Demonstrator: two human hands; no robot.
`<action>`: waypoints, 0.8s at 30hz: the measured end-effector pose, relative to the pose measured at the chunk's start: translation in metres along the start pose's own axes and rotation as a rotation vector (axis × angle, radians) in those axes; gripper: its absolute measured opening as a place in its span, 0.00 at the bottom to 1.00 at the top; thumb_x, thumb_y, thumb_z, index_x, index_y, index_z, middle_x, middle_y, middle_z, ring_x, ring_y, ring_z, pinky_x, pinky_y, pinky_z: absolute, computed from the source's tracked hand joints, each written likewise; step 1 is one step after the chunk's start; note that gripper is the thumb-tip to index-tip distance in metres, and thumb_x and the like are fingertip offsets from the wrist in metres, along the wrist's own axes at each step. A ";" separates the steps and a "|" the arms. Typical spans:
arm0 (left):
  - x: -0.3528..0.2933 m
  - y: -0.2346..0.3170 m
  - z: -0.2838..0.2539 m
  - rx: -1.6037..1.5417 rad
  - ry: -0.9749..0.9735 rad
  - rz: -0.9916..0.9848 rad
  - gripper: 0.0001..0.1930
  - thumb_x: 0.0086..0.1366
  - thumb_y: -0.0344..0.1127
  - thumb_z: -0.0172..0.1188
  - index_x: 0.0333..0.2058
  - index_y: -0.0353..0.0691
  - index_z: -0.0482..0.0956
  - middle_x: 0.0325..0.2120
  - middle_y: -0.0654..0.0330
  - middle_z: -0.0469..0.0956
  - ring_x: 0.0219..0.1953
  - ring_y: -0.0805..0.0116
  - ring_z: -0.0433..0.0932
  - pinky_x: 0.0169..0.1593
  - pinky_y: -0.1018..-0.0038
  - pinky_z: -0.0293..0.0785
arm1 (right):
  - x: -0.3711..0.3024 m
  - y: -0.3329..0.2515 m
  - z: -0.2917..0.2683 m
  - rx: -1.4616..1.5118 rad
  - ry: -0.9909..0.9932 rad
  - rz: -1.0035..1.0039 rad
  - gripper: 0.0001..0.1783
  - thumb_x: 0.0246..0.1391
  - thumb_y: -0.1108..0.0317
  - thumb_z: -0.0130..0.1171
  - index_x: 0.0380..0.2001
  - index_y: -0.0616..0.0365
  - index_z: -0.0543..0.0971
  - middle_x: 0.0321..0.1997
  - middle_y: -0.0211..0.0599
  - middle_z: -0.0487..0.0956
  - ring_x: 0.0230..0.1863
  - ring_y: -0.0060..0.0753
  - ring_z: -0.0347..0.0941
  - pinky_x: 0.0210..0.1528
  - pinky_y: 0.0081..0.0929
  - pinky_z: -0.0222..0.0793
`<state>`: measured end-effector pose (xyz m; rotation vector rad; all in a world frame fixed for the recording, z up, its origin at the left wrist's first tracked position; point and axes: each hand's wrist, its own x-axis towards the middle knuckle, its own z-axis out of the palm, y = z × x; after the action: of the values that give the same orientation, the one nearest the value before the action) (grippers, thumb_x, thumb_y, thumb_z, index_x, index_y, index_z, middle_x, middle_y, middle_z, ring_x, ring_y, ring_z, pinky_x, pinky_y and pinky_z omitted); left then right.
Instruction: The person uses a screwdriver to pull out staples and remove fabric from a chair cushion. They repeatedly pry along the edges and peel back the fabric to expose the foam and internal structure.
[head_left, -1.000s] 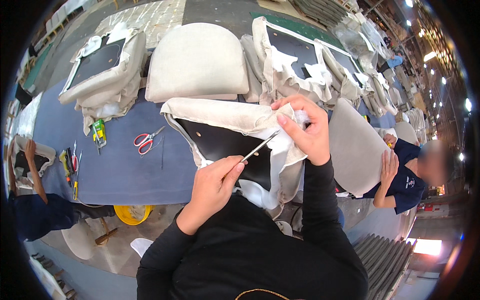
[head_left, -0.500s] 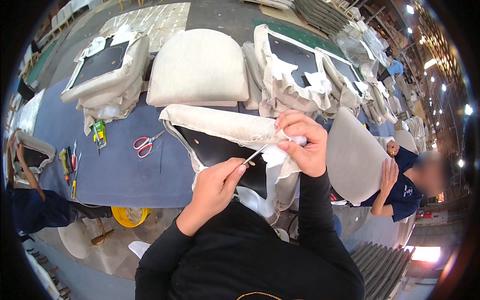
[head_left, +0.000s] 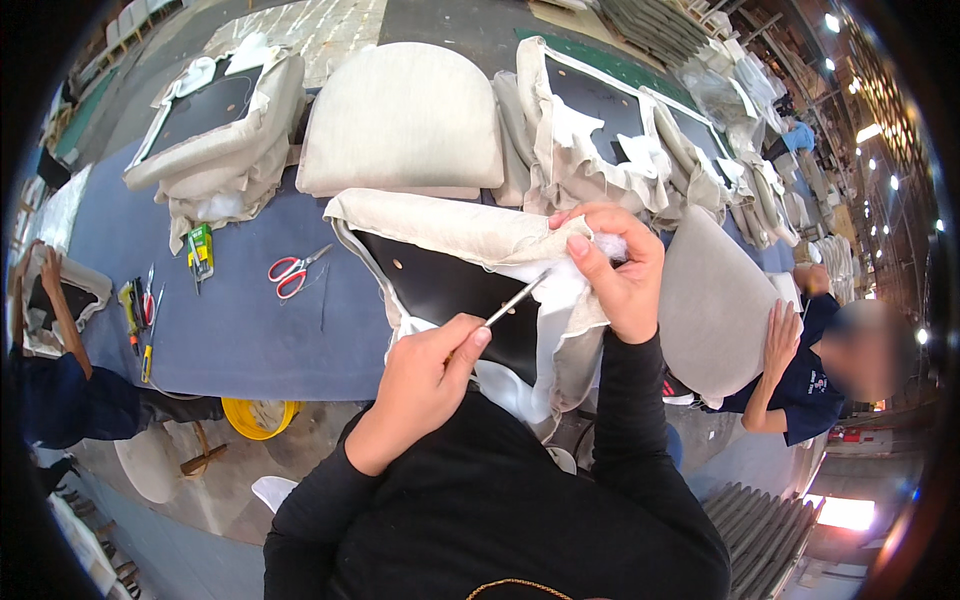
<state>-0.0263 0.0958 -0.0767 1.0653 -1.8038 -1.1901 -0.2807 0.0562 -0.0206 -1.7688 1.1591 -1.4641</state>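
Observation:
A beige fabric-covered seat (head_left: 437,222) with a black base panel (head_left: 450,275) lies underside up in front of me. My left hand (head_left: 425,385) is closed around a slim metal rod tool (head_left: 515,302); its handle is hidden in the fist. The rod's tip points at the white padding by the seat's right corner, and I cannot tell whether it touches. At that corner my right hand (head_left: 622,270) pinches the beige fabric edge (head_left: 570,240) between thumb and fingers. White fluffy stuffing (head_left: 608,246) shows beside those fingers.
Red-handled scissors (head_left: 290,275), a green-yellow box (head_left: 200,252) and several hand tools (head_left: 140,318) lie on the blue table (head_left: 240,345). More upholstered seats (head_left: 405,120) line its far side. A co-worker at right holds a beige panel (head_left: 705,310); another works at left. A yellow bucket (head_left: 262,420) stands below.
The rod's tip has drawn away from the fabric edge toward the white padding. My right hand has turned and spread slightly, with more stuffing visible. The whole view has shifted a little.

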 end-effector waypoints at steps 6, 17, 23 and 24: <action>0.001 -0.005 -0.003 -0.002 -0.021 0.011 0.11 0.81 0.40 0.59 0.42 0.40 0.83 0.22 0.50 0.77 0.25 0.47 0.80 0.31 0.60 0.72 | -0.009 -0.007 0.001 0.076 0.010 0.016 0.12 0.62 0.69 0.73 0.42 0.63 0.82 0.47 0.47 0.88 0.52 0.35 0.84 0.57 0.34 0.76; -0.022 0.018 -0.055 0.208 -0.160 0.177 0.05 0.72 0.34 0.68 0.40 0.40 0.87 0.23 0.56 0.79 0.24 0.55 0.79 0.27 0.64 0.70 | -0.057 -0.023 0.007 0.676 0.507 0.324 0.27 0.78 0.63 0.53 0.74 0.63 0.67 0.46 0.46 0.85 0.50 0.46 0.84 0.57 0.47 0.83; -0.023 0.042 -0.069 0.275 -0.292 0.025 0.05 0.69 0.30 0.66 0.39 0.35 0.87 0.24 0.53 0.81 0.25 0.56 0.80 0.32 0.68 0.72 | -0.077 -0.016 -0.011 0.356 -0.126 0.194 0.30 0.59 0.60 0.77 0.62 0.58 0.82 0.68 0.51 0.80 0.68 0.53 0.78 0.72 0.47 0.69; -0.024 0.042 -0.069 0.267 -0.285 0.014 0.05 0.69 0.30 0.66 0.39 0.35 0.87 0.24 0.53 0.80 0.24 0.56 0.79 0.32 0.67 0.72 | -0.079 -0.015 -0.012 0.318 -0.208 0.142 0.32 0.52 0.60 0.83 0.59 0.58 0.84 0.70 0.51 0.78 0.71 0.54 0.77 0.74 0.47 0.66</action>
<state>0.0333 0.1033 -0.0181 1.0684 -2.2372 -1.1617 -0.2909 0.1339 -0.0427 -1.5443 0.8728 -1.2677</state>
